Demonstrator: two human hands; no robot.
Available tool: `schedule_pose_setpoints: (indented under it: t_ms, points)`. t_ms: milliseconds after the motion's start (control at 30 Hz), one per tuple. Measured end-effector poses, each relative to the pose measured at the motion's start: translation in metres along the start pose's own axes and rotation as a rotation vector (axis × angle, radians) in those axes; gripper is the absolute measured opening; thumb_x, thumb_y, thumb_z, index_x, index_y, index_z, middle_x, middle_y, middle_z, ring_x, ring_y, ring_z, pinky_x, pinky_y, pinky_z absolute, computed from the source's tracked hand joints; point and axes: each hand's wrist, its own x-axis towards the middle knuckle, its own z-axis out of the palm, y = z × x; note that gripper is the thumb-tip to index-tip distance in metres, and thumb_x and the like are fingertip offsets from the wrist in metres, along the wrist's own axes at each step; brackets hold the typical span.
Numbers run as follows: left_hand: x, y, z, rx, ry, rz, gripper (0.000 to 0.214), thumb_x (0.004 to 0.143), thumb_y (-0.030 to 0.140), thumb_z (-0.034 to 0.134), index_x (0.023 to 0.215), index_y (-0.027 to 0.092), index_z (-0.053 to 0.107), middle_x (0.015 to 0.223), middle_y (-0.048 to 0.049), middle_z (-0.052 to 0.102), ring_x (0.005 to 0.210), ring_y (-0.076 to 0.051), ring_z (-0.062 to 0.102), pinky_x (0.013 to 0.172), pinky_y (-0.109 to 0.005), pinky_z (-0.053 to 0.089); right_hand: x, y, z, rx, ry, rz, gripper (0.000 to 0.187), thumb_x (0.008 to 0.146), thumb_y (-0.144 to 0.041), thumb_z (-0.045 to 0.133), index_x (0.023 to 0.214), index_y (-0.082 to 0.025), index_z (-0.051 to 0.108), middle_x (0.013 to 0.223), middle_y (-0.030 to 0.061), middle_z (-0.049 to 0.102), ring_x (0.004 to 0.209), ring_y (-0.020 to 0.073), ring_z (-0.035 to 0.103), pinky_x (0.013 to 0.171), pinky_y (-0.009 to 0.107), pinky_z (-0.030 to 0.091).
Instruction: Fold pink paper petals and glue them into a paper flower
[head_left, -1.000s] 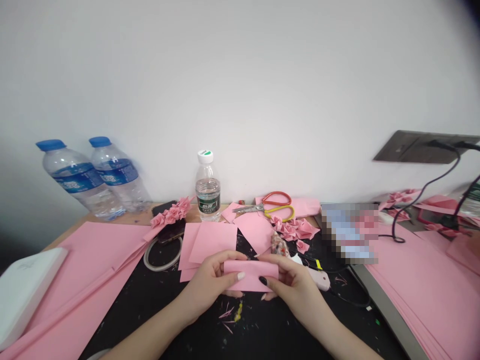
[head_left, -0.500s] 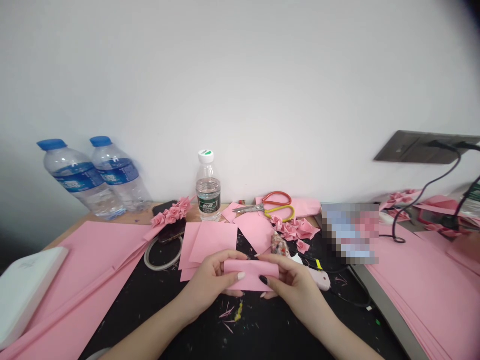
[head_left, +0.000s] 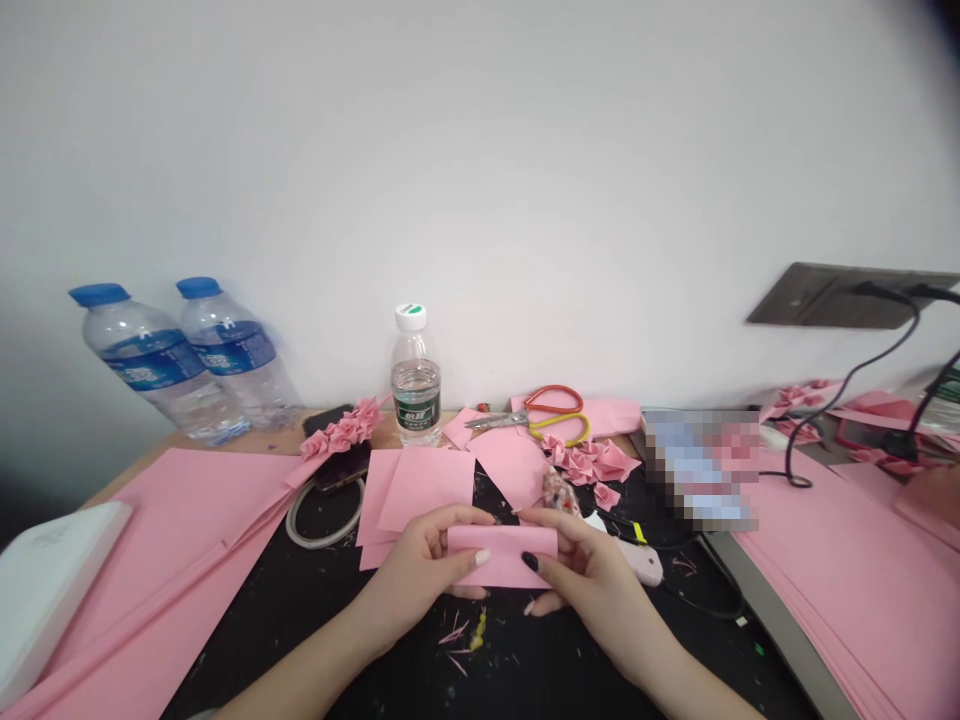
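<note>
My left hand (head_left: 420, 565) and my right hand (head_left: 585, 572) pinch a folded strip of pink paper (head_left: 502, 556) from either end, just above the black work mat (head_left: 300, 610). Loose pink paper squares (head_left: 424, 490) lie beyond my left hand. Past my right hand sit a small bag of speckled bits (head_left: 559, 490) and a pink hot-glue gun (head_left: 645, 562). Pink paper roses (head_left: 589, 460) are heaped behind them, below red-and-yellow-handled scissors (head_left: 555, 417).
Large pink sheets lie at left (head_left: 172, 540) and right (head_left: 847, 590). Along the wall stand several water bottles (head_left: 415, 375), with a strip of paper roses (head_left: 337, 435) on a phone (head_left: 337, 468). A tape ring (head_left: 319, 515), white box (head_left: 52, 590) and black cables (head_left: 847, 385) are nearby.
My hands still hold the pink strip in much the same place. The whole view has shifted only slightly.
</note>
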Motion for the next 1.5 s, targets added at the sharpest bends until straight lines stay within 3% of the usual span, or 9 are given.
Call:
schedule_pose_setpoints:
  t_ms: [367,1033,1200,1500]
  points:
    - [-0.0009,0.0011,0.0007,0.024,0.006,0.008,0.027,0.068,0.023,0.069,0.095,0.020,0.064,0.088,0.0002,0.055,0.073,-0.012,0.051,0.064,-0.031,0.058,-0.0011,-0.0031,0.0002,-0.016,0.014,0.016,0.037,0.063,-0.029,0.071,0.099,-0.022,0.066,0.081,-0.0005,0.059,0.068,0.0157,0.058,0.062,0.034,0.059]
    - [-0.0017,0.0025,0.0011,0.010,-0.005,0.010,0.028,0.067,0.024,0.069,0.094,0.021,0.065,0.090,0.0001,0.057,0.079,-0.015,0.053,0.066,-0.032,0.057,-0.0002,0.0004,0.0008,-0.029,0.010,-0.037,0.032,0.066,-0.026,0.069,0.097,-0.022,0.065,0.078,-0.0012,0.060,0.064,0.0145,0.057,0.059,0.033,0.059]
    - [-0.0025,0.0032,0.0015,0.005,-0.003,0.003,0.030,0.068,0.026,0.070,0.097,0.021,0.063,0.087,0.0004,0.055,0.071,-0.012,0.051,0.062,-0.030,0.058,-0.0010,-0.0004,0.0010,-0.038,0.020,-0.042,0.033,0.065,-0.027,0.069,0.098,-0.022,0.065,0.078,-0.0012,0.060,0.064,0.0148,0.057,0.059,0.034,0.059]
    - [-0.0009,0.0023,0.0020,0.037,0.010,0.005,0.035,0.067,0.027,0.071,0.099,0.019,0.062,0.087,0.0007,0.053,0.067,-0.009,0.046,0.062,-0.029,0.058,-0.0009,-0.0028,0.0022,-0.103,0.041,-0.040,0.038,0.066,-0.028,0.066,0.103,-0.018,0.059,0.065,-0.0056,0.054,0.042,0.0093,0.055,0.043,0.025,0.054]
